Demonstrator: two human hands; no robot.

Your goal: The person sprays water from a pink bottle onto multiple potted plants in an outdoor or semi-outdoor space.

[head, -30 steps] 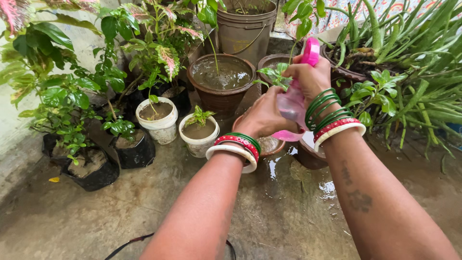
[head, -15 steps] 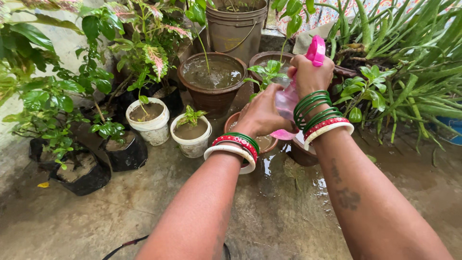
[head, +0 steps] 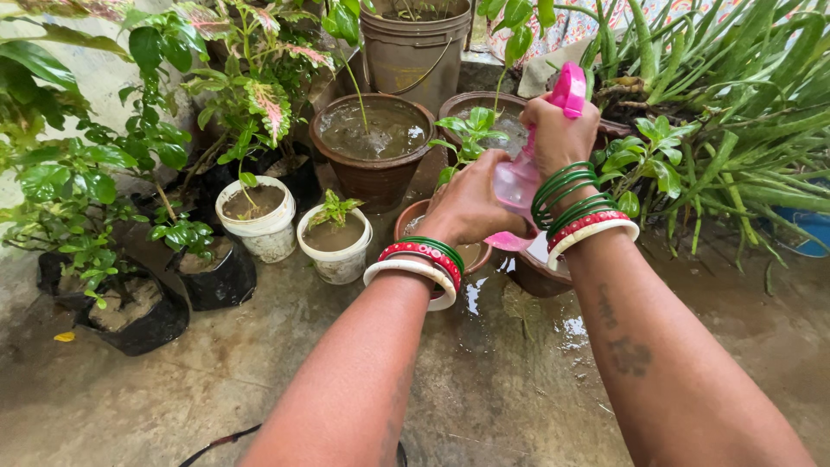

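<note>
Over wet concrete floor (head: pixel 519 380), both hands up on pink spray bottle (head: pixel 517 177). Right hand (head: pixel 560 130) closed round the neck just under pink trigger head (head: pixel 569 89); left hand (head: pixel 471 207) wrapped round the bottle body, fingers curled tight. Whether a finger sits on the trigger: cannot tell, hidden behind the knuckles. Bottle held upright, slightly tilted, above small terracotta pot (head: pixel 415 220) and just beside green seedling (head: pixel 471 130). Bangles, green, red and white, on both wrists. Nozzle direction not clear from this view.

To do well, likely: keep left grip steady as the base, let right hand do the work on the head; keep bottle near upright so nothing spills; hold clear of seedling leaves to avoid crushing them.

Around: two white pots (head: pixel 259 216) with small plants to the left, black grow bags (head: pixel 207 277) further left, brown water-filled pot (head: pixel 373 143) behind, grey bucket (head: pixel 415 47) at back, long-leaved plants (head: pixel 735 112) on right. Puddles near the pots.
</note>
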